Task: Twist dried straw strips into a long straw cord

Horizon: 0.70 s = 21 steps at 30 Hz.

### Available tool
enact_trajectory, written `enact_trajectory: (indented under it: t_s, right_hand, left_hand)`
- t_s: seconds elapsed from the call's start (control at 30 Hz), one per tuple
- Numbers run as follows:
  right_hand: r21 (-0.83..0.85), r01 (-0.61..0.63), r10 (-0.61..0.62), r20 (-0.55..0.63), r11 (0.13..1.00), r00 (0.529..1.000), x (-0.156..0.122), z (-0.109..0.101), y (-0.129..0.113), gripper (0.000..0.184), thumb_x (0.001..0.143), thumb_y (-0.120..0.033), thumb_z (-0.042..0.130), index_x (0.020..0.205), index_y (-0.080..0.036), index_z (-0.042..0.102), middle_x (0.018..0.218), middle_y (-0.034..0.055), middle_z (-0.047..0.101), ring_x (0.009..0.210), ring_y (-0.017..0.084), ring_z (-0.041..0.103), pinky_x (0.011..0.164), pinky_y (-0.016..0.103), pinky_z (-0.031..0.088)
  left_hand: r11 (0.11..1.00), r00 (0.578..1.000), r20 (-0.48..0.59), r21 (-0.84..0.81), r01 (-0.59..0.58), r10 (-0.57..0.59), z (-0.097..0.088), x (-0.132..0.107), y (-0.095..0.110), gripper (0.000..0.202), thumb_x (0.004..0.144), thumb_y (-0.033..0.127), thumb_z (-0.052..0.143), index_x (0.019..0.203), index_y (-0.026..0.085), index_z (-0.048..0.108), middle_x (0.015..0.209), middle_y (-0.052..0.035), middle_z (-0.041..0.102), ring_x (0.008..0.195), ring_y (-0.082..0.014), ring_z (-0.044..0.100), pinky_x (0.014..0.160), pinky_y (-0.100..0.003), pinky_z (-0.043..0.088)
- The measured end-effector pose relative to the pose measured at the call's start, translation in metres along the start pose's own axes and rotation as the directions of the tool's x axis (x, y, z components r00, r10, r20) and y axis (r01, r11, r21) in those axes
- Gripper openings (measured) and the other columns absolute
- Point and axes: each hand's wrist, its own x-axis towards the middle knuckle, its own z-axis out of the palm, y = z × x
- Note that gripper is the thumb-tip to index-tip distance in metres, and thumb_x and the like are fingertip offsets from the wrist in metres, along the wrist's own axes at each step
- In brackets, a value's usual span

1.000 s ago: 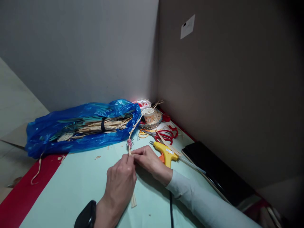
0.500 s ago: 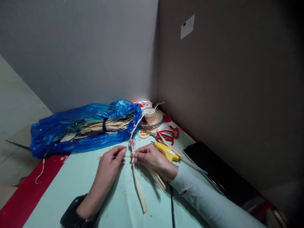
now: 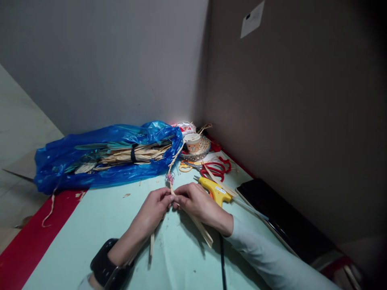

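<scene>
A pale braid of dried plant strips runs from the back of the table toward me, with a pink clip on it. Just below the clip, my left hand and my right hand meet with fingertips pinched on the braid's near end. One loose strip hangs down under my left hand. Another flat strip sticks out below my right hand. Fingers cover the spot where the strips cross. A yellow glue gun lies just beyond my right hand.
A blue plastic bag with a bundle of dried strips fills the back left. Red-handled scissors, a paper cup and a woven basket stand near the corner. On the right lies a black flat object.
My left hand has moved right and up to meet my right hand at the braid. The strip that hung in the middle now hangs below my left hand. The view has shifted slightly.
</scene>
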Motion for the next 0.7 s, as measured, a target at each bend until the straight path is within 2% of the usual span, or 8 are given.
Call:
enact_trajectory:
  t_s: [0.13,0.23,0.37,0.47,0.57,0.7]
  right_hand:
    - [-0.281,-0.047,0.036,-0.044,0.959,0.998,-0.007,-0.001,-0.011,0.021,0.088,-0.025,0.054,0.078,-0.015,0.07,0.075,0.0055,0.069,0.075,0.015,0.056,0.063,0.025,0.03]
    - [-0.443,-0.057,0.035,-0.058,0.895,0.998,-0.007,-0.002,-0.011,0.021,0.088,-0.029,0.054,0.082,-0.016,0.07,0.078,0.0078,0.07,0.073,0.017,0.058,0.058,0.026,0.028]
    - [-0.487,-0.021,0.015,-0.015,0.873,1.0,-0.004,-0.002,-0.008,0.02,0.086,-0.024,0.053,0.083,-0.019,0.071,0.076,0.0071,0.071,0.069,0.017,0.06,0.057,0.026,0.028]
    - [-0.546,-0.026,0.001,-0.045,0.837,0.999,-0.005,0.003,-0.008,0.02,0.085,-0.024,0.053,0.077,-0.018,0.07,0.074,0.0079,0.07,0.065,0.017,0.059,0.054,0.028,0.025]
    - [-0.62,0.026,-0.101,-0.087,0.784,0.991,-0.012,0.011,-0.012,0.02,0.086,-0.023,0.051,0.074,-0.017,0.065,0.074,0.0072,0.067,0.064,0.017,0.058,0.054,0.03,0.023]
    - [-0.697,0.172,-0.275,-0.038,0.696,0.961,-0.025,0.025,-0.019,0.011,0.085,-0.014,0.05,0.085,-0.015,0.061,0.079,0.0064,0.063,0.072,0.02,0.056,0.057,0.032,0.028]
  left_hand:
    - [0.996,0.998,-0.059,0.094,-0.001,0.006,0.001,-0.004,0.001,0.023,0.07,0.033,0.059,0.054,0.017,0.055,0.044,0.008,0.039,0.04,-0.0074,0.029,0.041,-0.021,0.019]
    - [0.991,0.996,-0.09,0.13,0.009,0.002,0.002,-0.007,0.0,0.023,0.072,0.032,0.057,0.054,0.02,0.05,0.04,0.0087,0.04,0.036,-0.0083,0.033,0.039,-0.021,0.021]
    - [0.991,0.998,-0.057,0.122,0.048,-0.041,0.003,-0.007,-0.004,0.021,0.075,0.034,0.054,0.058,0.022,0.049,0.036,0.0056,0.052,0.028,-0.0106,0.04,0.035,-0.021,0.027]
    - [0.994,0.996,-0.058,0.074,0.075,-0.071,0.004,-0.006,-0.008,0.025,0.075,0.035,0.054,0.055,0.02,0.051,0.033,0.0061,0.048,0.025,-0.0078,0.034,0.032,-0.019,0.022]
    - [0.997,0.993,-0.089,-0.007,0.081,-0.081,0.004,-0.005,-0.009,0.027,0.071,0.033,0.059,0.05,0.018,0.05,0.031,0.0091,0.038,0.029,-0.0043,0.028,0.035,-0.017,0.016]
    - [0.984,0.986,-0.111,-0.146,0.105,-0.122,0.003,-0.007,-0.012,0.026,0.066,0.037,0.063,0.054,0.018,0.05,0.034,0.0115,0.033,0.031,-0.0027,0.024,0.036,-0.016,0.012]
